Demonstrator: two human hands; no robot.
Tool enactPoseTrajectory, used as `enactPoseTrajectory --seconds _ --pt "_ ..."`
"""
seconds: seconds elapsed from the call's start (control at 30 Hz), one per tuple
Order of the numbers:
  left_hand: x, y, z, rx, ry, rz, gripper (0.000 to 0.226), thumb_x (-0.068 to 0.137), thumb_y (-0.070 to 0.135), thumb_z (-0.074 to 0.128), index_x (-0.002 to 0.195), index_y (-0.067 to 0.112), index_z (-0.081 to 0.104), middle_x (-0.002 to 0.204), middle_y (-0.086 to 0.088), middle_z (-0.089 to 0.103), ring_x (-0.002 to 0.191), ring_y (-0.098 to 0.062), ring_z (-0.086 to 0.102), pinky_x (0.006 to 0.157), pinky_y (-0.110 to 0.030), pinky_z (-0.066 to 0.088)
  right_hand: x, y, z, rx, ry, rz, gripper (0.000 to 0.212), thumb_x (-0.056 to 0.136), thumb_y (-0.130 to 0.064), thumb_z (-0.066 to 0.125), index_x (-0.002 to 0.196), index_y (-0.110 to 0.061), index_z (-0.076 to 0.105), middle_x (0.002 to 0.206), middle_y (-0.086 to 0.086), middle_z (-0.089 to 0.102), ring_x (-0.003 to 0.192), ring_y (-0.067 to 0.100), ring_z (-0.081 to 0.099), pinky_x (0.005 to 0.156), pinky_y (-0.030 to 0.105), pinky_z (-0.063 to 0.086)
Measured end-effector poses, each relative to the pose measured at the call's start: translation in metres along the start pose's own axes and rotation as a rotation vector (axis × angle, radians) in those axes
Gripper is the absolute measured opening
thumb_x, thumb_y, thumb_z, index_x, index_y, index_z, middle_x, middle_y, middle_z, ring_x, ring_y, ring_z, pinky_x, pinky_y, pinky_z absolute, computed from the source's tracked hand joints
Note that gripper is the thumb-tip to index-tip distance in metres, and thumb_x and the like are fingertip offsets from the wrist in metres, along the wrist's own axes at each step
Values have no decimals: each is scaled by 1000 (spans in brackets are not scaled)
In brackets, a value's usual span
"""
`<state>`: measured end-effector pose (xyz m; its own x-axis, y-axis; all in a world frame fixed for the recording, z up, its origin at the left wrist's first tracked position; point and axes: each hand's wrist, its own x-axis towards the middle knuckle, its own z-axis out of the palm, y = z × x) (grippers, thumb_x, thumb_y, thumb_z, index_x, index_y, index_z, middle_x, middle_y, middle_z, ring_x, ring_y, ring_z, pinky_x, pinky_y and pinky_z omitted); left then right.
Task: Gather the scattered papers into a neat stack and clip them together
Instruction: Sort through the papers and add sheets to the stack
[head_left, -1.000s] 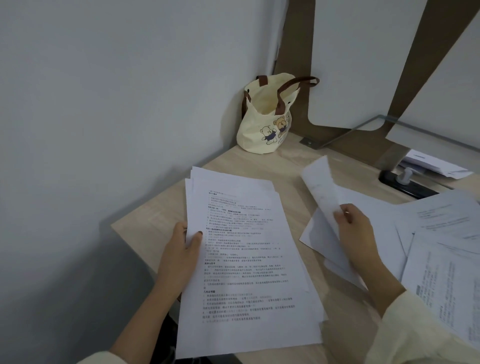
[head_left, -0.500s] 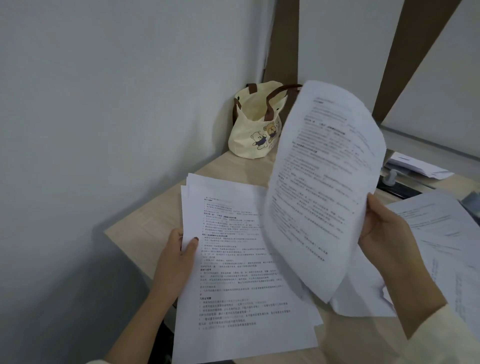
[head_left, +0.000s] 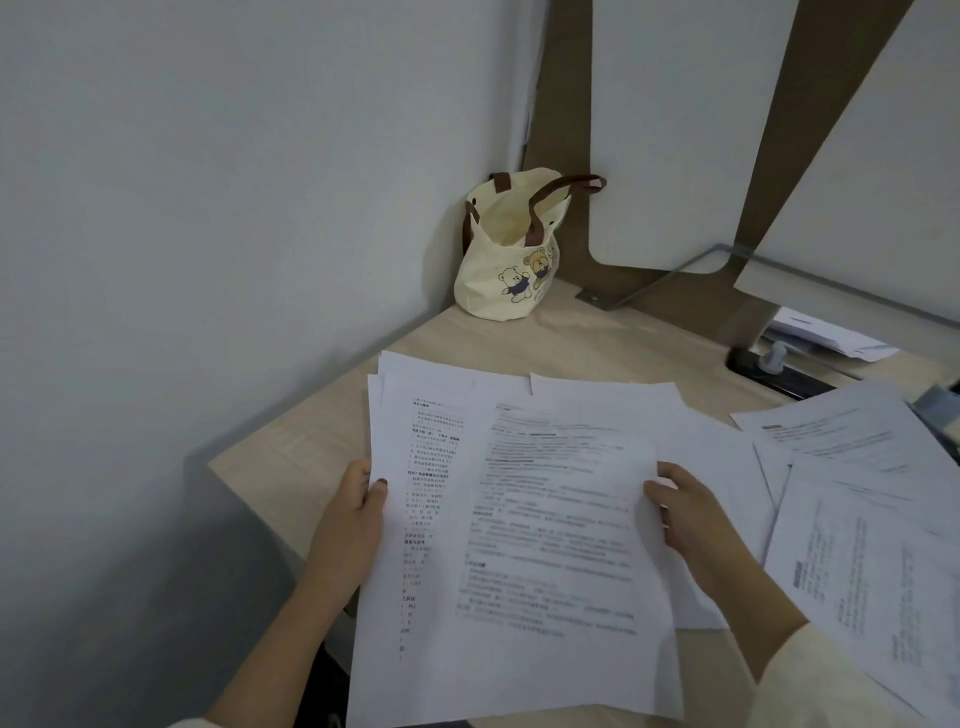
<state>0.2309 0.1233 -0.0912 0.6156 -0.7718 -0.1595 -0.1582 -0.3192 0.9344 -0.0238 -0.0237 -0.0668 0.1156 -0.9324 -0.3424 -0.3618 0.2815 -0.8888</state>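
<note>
Left hand (head_left: 353, 512): grasps the left edge of the paper stack (head_left: 415, 519); thumb on top of the uppermost visible page, fingers hidden beneath; bare forearm runs down toward the lower left.
Right hand (head_left: 685, 514): grasps the right edge of the top sheet (head_left: 561, 530); thumb pressed on the printed face, fingers curled under; cream sleeve (head_left: 831, 680) covers the arm below the wrist.
Paper stack: lies between the two hands, partly over the near edge of the bench (head_left: 597, 343); page edges fanned and uneven at the far left corner.
Top sheet: printed side up, text blurred; lies over the stack, offset toward the right hand, so that a strip of the page below shows next to the left hand.
Loose papers (head_left: 857, 519): spread on the bench to the right of the right hand; overlapping, at differing angles; one white sheet passes under that hand.
Tote bag (head_left: 511, 260): cream, brown handles, bear print; stands upright well beyond the hands, in the corner by the wall.
Dark object (head_left: 774, 366): beyond the right hand, near further papers; too small to identify.
</note>
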Motion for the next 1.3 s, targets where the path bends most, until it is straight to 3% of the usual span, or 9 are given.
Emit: enactPoseTrajectory --seconds 0.17,0.3,0.43,0.6,0.7,0.83,0.97,1.13,1.3 --pt "-5 4 1 -45 -58 -40 19 97 32 42 109 19 48 102 2 62 94 -20 61 82 -40 48 -8 -11 47 -116 -57 -44 29 93 -7 39 117 -13 53 111 9 58 94 25 57 73 31 45" --pt "-8 1 2 -55 -101 -31 35 93 28 52 126 30 40 112 9 57 103 -14 57 82 -32 45 -15 -12 67 -174 -111 -78 38 91 -6 42 128 -13 47 122 6 57 109 25 56 91 37 48" --pt "-14 1 2 -44 -73 17 37 94 23 49 130 26 41 117 8 57 107 -15 57 85 -32 45 -20 -13 62 -184 -125 -150 34 92 -9 45 125 -17 50 107 -2 58 93 13 57 73 21 46" --pt "-19 5 0 -64 3 62 35 95 22 47 130 25 44 118 6 60 106 -15 59 89 -36 48 -14 -3 51 -426 -10 -219 45 90 -18 53 134 -14 44 139 6 46 125 22 44 103 31 34" --pt "-20 8 -2 -91 22 65 35 95 19 47 130 21 45 117 4 60 105 -15 58 88 -33 45 -20 4 47 -667 43 -253 54 88 -31 55 137 -13 39 146 8 35 135 27 30 110 35 26" --pt "-21 7 -2 -82 36 66 33 95 17 46 128 20 46 116 3 60 105 -16 58 89 -34 45 -28 11 47 -778 31 -277 61 88 -40 53 139 -13 34 150 8 26 139 27 24 112 36 25" --pt "-17 6 -5 16 131 41 15 97 16 41 111 19 45 103 -2 60 80 -12 57 74 -33 45 -30 8 47 -860 51 -273 63 87 -46 51 137 -12 33 143 10 33 133 26 31 109 34 27" --pt "-10 3 -15 89 166 0 26 97 14 38 123 11 43 104 -1 56 85 -20 53 72 -32 40 -31 2 55 -893 98 -269 62 86 -50 50 132 -11 37 131 11 41 124 27 38 102 34 34" --pt "-6 1 -17 141 152 -37 30 97 15 38 126 11 41 100 2 56 78 -15 52 66 -29 38 -33 -5 69 -893 63 -297 61 88 -45 50 135 -10 34 138 12 37 130 28 33 102 34 35"
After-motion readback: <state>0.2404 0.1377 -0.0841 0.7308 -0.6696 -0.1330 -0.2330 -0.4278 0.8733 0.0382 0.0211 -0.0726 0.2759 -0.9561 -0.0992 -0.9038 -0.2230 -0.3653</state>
